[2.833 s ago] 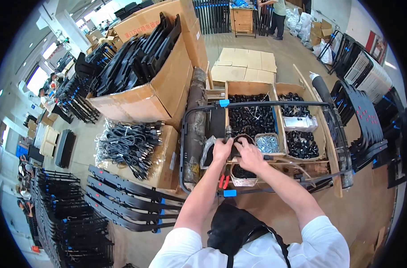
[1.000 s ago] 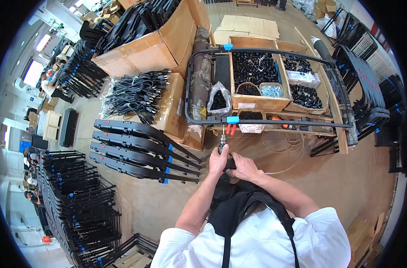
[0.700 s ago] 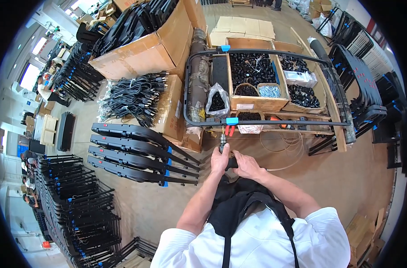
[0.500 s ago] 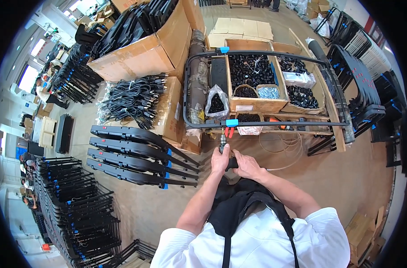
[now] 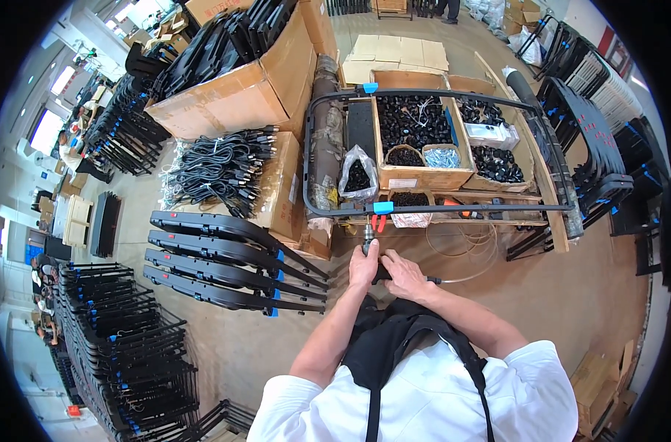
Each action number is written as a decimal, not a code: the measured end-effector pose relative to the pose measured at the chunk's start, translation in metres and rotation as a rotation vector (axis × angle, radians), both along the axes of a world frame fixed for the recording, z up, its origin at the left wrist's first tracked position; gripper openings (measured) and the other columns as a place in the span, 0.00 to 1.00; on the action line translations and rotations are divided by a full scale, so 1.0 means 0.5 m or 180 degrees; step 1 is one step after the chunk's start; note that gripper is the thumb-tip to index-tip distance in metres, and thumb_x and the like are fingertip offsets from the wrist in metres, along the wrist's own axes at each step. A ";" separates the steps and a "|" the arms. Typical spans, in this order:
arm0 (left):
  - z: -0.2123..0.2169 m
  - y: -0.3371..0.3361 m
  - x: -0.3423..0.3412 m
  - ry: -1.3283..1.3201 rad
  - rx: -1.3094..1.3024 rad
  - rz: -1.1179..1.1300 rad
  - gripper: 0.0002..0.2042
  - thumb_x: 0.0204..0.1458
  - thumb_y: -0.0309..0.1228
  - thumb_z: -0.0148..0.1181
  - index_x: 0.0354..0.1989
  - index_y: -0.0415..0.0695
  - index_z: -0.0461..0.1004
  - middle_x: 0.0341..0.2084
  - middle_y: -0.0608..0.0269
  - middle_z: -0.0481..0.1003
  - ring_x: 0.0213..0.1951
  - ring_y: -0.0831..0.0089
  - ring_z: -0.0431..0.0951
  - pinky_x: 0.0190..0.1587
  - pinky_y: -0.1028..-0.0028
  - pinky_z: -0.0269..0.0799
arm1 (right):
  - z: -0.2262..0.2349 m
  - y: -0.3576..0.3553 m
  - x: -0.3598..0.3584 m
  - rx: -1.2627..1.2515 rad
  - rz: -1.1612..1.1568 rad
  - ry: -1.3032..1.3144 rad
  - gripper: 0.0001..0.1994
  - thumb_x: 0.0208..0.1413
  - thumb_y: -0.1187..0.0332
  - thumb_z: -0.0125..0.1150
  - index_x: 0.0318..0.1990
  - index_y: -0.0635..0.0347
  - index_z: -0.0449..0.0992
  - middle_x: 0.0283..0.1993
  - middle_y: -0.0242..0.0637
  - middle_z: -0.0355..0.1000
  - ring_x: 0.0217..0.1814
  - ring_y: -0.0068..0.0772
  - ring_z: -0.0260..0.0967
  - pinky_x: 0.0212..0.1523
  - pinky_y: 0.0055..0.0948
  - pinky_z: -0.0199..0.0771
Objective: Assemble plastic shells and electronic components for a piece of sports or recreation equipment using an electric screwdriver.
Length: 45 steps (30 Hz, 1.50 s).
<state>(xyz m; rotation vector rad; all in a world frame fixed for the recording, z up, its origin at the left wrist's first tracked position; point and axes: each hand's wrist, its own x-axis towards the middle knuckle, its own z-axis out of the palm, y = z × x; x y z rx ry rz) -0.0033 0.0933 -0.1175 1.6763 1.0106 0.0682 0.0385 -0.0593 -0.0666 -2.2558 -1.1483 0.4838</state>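
My left hand (image 5: pixel 363 265) is closed around the front body of a power drill, just behind its silver chuck (image 5: pixel 369 232). Closed over the drill's rear and handle is my right hand (image 5: pixel 404 274), which partly hides it. The drill points away from me, its tip at the near bar of a black tubular frame (image 5: pixel 468 208). Whether the bit touches the bar is too small to tell. A blue clip (image 5: pixel 383 208) sits on that bar just right of the tip, and another blue clip (image 5: pixel 367 88) is on the far bar. Red-handled pliers (image 5: pixel 379 222) lie beneath the near bar.
Under the frame stand wooden boxes (image 5: pixel 424 177) of black parts and bagged screws. A wrapped roller (image 5: pixel 324 140) supports its left end. Black cables (image 5: pixel 221 166) lie on a carton to the left, above stacked black curved parts (image 5: pixel 210 258). A thin hose (image 5: pixel 468 278) trails right from the drill.
The hose fitting beside my right hand shows more now, and the right fingers have shifted slightly on the drill. The view has moved a little; the frame stays in place.
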 end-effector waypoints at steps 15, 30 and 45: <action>0.003 -0.009 -0.033 -0.0026 -0.0335 0.0063 0.24 0.63 0.53 0.62 0.42 0.39 0.78 0.32 0.64 0.77 0.35 0.73 0.74 0.41 0.67 0.72 | 0.008 -0.009 -0.030 0.0041 -0.0047 0.0101 0.27 0.49 0.67 0.72 0.55 0.64 0.69 0.61 0.51 0.66 0.57 0.60 0.73 0.55 0.53 0.76; 0.004 -0.076 -0.031 -0.0054 -0.0324 -0.0106 0.25 0.61 0.53 0.64 0.39 0.38 0.76 0.30 0.62 0.77 0.34 0.73 0.73 0.41 0.67 0.73 | 0.002 -0.080 -0.026 -0.0307 -0.0185 0.0170 0.35 0.49 0.61 0.72 0.62 0.65 0.64 0.52 0.56 0.72 0.54 0.60 0.75 0.54 0.53 0.76; 0.016 -0.089 0.004 -0.0051 -0.0080 -0.0137 0.25 0.62 0.53 0.64 0.43 0.38 0.76 0.34 0.58 0.78 0.38 0.69 0.76 0.44 0.64 0.73 | -0.019 -0.099 0.021 -0.0244 -0.0121 0.0247 0.39 0.48 0.61 0.71 0.65 0.70 0.60 0.51 0.61 0.77 0.53 0.64 0.76 0.55 0.52 0.76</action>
